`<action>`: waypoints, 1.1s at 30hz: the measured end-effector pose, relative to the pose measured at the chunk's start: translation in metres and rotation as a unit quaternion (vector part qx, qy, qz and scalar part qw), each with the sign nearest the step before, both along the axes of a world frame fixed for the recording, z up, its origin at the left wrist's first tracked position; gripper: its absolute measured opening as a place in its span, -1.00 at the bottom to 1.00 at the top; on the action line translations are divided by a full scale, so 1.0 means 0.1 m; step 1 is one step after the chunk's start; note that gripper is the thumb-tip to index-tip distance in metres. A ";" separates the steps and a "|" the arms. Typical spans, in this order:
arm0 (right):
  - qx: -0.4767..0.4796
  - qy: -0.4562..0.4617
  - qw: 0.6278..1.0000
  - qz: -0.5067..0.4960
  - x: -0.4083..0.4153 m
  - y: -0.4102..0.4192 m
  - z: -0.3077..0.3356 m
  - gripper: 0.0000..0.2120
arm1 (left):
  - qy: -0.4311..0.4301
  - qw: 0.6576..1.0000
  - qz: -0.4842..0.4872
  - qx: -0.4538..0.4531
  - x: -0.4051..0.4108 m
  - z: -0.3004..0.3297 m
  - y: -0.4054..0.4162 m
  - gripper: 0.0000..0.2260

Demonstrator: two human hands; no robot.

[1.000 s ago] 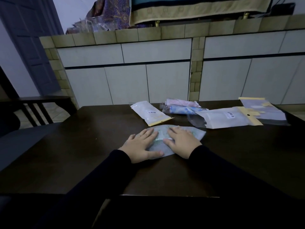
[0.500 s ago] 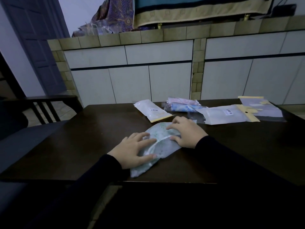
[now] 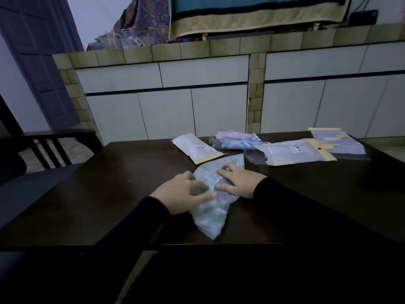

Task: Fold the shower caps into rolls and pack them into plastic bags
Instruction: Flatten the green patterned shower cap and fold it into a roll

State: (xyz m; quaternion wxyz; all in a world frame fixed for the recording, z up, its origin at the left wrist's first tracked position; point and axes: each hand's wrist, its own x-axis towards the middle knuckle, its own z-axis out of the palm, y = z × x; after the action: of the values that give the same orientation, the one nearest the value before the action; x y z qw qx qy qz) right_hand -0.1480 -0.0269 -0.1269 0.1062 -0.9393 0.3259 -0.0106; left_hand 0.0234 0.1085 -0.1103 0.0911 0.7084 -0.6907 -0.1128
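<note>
Cap: we see the pale green patterned shower cap (image 3: 215,207) lying flattened on the dark wooden table (image 3: 109,183), slanting from the near edge towards the bags.
Left hand (image 3: 183,195): fingers spread, resting flat on the cap's left side.
Right hand (image 3: 240,179): fingers nearly straight, pressing the cap's upper half.
Bags: a white packed plastic bag (image 3: 197,148), a clear bag with pink and blue rolls (image 3: 236,140), two yellow-topped bags (image 3: 293,151) behind.

table (image 3: 109,194): shower cap (image 3: 215,207) near front edge, lying diagonally | left hand (image 3: 182,195) on its left side, right hand (image 3: 240,182) on its right | behind: packed bag (image 3: 197,148) left, rolled caps (image 3: 237,141) centre, flat bags (image 3: 293,153) right | chair (image 3: 43,148) left of table
</note>
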 end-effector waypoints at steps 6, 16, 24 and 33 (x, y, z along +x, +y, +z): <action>-0.033 -0.036 0.999 0.011 -0.07 -0.09 0.09 -0.51 | 0.011 0.959 -0.164 -0.229 0.00 -0.12 -0.10 -0.67; -0.094 -0.155 0.970 0.164 -0.68 0.44 0.07 -0.79 | 0.106 0.940 -0.178 -0.271 -0.21 -0.30 -0.03 -0.85; -0.079 -0.191 0.971 0.117 -0.76 0.52 -0.04 -0.85 | 0.065 0.910 -0.242 -0.331 -0.28 -0.23 0.14 -0.77; -0.068 -0.186 0.966 0.163 -0.82 0.60 0.02 -0.70 | 0.072 0.952 -0.183 -0.234 -0.27 -0.28 0.15 -0.64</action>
State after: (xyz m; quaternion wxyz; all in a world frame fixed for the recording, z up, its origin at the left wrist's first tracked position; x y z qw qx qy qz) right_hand -0.2299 0.0331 -0.1251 0.1011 -0.9664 0.1410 -0.1897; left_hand -0.0035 0.1233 -0.1379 0.2815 0.5189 -0.8070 -0.0132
